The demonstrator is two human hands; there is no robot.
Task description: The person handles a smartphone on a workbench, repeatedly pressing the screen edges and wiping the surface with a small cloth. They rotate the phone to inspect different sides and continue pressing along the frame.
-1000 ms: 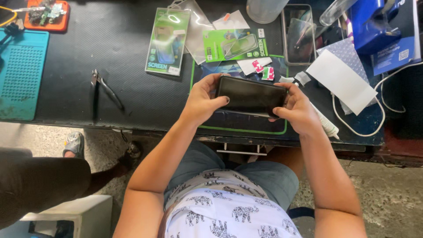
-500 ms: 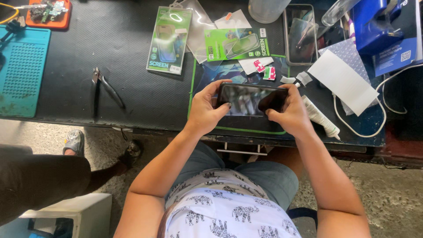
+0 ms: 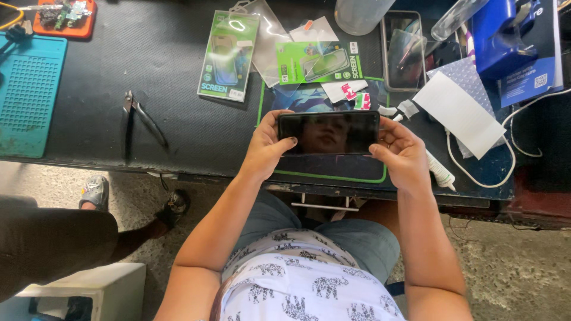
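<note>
1. The left hand (image 3: 266, 148) and right hand (image 3: 403, 156) each grip one end of a dark phone (image 3: 328, 133), held level above a green-edged mat (image 3: 324, 173).
2. Two green rectangular packages (image 3: 228, 56) lie on the black tabletop (image 3: 148, 65) beyond it.

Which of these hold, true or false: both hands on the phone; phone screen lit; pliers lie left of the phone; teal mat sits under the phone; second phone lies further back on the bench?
1. Both hands hold the phone. True: the left hand and right hand grip the ends of the phone.
2. The phone screen is lit. False: it is dark and only shows a reflection.
3. Pliers lie left of the phone. True: the pliers rest on the black bench, untouched.
4. The teal mat sits under the phone. False: the teal mat is at the far left; a green-edged mat is under the phone.
5. A second phone lies further back. True: the second phone lies beyond the right hand.
</note>
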